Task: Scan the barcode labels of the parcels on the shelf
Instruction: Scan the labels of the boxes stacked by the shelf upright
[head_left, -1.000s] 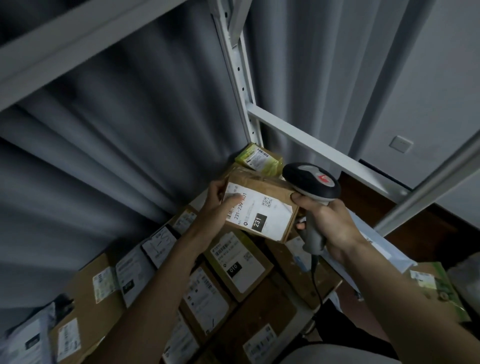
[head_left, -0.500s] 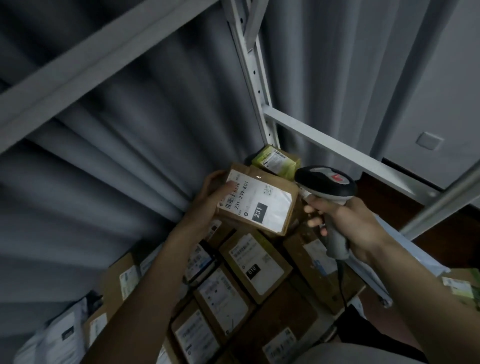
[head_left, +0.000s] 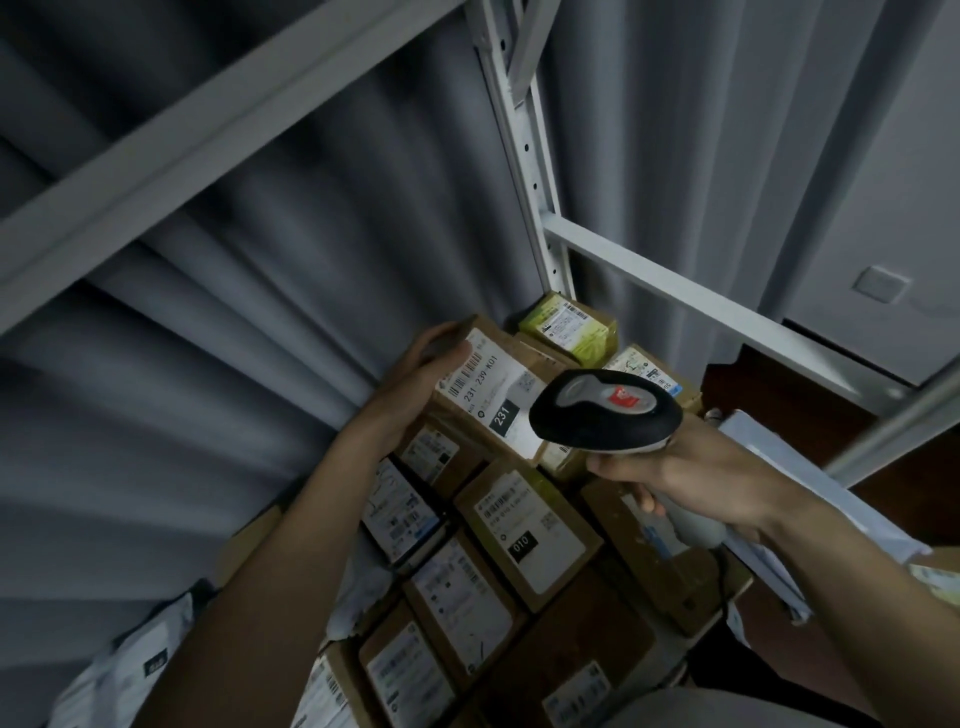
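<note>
i've got the left hand (head_left: 415, 387) gripping parcel 231 (head_left: 488, 395), label up; right hand (head_left: 691, 475) wraps the scanner (head_left: 605, 410), head over the label's near end. scanning step; next, aim at the barcode by my left thumb.

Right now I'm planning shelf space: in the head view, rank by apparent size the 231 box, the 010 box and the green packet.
1-2. 010 box and 231 box: alike; the scanner hides part of the latter.
3. Green packet, though farthest back.

Probably a parcel storeroom (dim): metal shelving (head_left: 524, 171), labelled parcels (head_left: 527, 530).
</note>
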